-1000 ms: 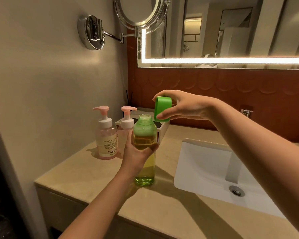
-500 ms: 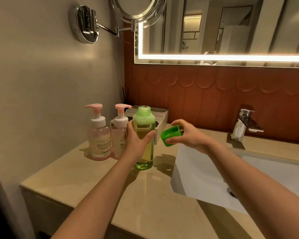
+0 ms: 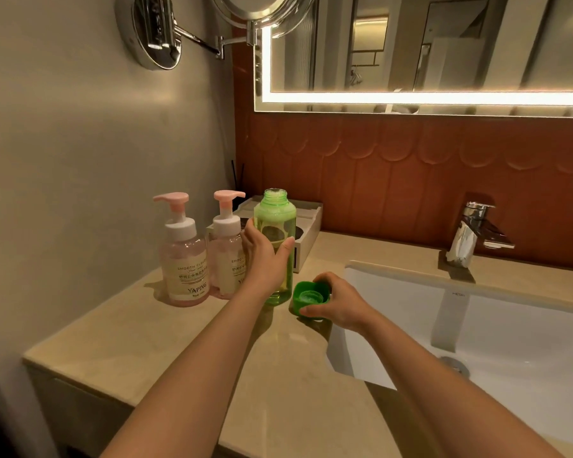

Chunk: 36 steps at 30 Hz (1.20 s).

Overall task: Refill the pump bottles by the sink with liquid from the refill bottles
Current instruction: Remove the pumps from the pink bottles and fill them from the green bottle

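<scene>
Now that my right hand [image 3: 341, 302] has lowered the pinched green cap [image 3: 308, 297] to the counter [image 3: 179, 342], the refill bottle [image 3: 278, 213] my left hand [image 3: 265, 256] grips stands open beside the pump bottles [image 3: 182, 259], ready to pour

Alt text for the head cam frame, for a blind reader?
At a bathroom counter, a person's left hand grips an uncapped green refill bottle standing upright, while the right hand holds its green cap, inside facing up, beside the bottle's base. Two pink-topped pump bottles stand just left of it; a white sink lies to the right.
</scene>
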### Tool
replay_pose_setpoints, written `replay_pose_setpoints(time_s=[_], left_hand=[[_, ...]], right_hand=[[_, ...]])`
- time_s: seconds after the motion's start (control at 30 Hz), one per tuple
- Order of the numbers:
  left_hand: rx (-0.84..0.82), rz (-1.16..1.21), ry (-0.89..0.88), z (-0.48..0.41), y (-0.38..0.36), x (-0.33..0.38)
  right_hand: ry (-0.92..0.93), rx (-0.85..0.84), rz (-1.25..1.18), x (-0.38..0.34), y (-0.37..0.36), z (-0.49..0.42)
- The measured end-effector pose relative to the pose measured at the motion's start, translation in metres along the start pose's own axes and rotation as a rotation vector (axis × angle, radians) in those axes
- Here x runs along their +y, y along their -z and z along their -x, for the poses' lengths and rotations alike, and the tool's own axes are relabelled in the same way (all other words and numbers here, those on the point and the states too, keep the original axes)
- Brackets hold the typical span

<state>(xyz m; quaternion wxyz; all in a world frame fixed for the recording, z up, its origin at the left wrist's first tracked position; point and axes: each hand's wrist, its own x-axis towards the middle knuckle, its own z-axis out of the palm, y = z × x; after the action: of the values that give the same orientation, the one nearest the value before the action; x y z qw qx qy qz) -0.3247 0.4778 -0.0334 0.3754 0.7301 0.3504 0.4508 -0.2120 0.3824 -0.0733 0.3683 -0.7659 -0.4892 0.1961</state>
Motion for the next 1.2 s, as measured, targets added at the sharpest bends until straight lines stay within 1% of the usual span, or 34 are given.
replay_pose_setpoints(time_s=[0.13,0.27,0.3,0.4,0.47,0.53,0.63,0.7,0.8,0.87,0.93,1.1,1.2], left_hand=[[0.03,-0.001,0.013,-0.004,-0.005,0.0],[0.05,0.025,0.015,-0.005,-0.007,0.002],[0.052,0.043,0.023,-0.005,-0.008,0.002],[0.076,0.093,0.037,-0.001,-0.007,0.003],[0.106,0.124,0.004,0.003,-0.003,0.005],[0.123,0.135,-0.04,0.008,0.003,0.007],[0.113,0.089,-0.02,0.017,0.017,0.007],[0.1,0.039,-0.04,0.022,0.033,0.005],[0.061,0.026,-0.073,0.025,0.061,0.002],[0.015,0.008,-0.059,0.023,0.078,0.0],[-0.02,-0.038,-0.042,0.021,0.094,-0.005],[-0.034,-0.052,-0.013,0.021,0.12,-0.019],[-0.042,-0.028,0.043,0.023,0.131,-0.026]], right_hand=[[0.002,0.026,0.015,0.005,-0.007,-0.003],[-0.008,0.009,0.209,0.005,-0.007,-0.002],[-0.003,0.019,0.226,0.004,-0.004,-0.001],[0.047,0.08,0.175,-0.003,0.008,0.004],[0.116,0.153,0.122,-0.008,0.015,0.009],[0.211,0.268,0.076,-0.016,0.02,0.013],[0.352,0.414,0.077,-0.037,0.025,0.017],[0.465,0.462,0.147,-0.057,0.027,0.018],[0.641,0.458,0.398,-0.093,0.024,0.018],[0.685,0.432,0.52,-0.116,0.017,0.015],[0.643,0.403,0.495,-0.139,0.004,0.01],[0.318,0.253,0.27,-0.172,-0.029,-0.015],[0.217,0.224,0.143,-0.175,-0.048,-0.025]])
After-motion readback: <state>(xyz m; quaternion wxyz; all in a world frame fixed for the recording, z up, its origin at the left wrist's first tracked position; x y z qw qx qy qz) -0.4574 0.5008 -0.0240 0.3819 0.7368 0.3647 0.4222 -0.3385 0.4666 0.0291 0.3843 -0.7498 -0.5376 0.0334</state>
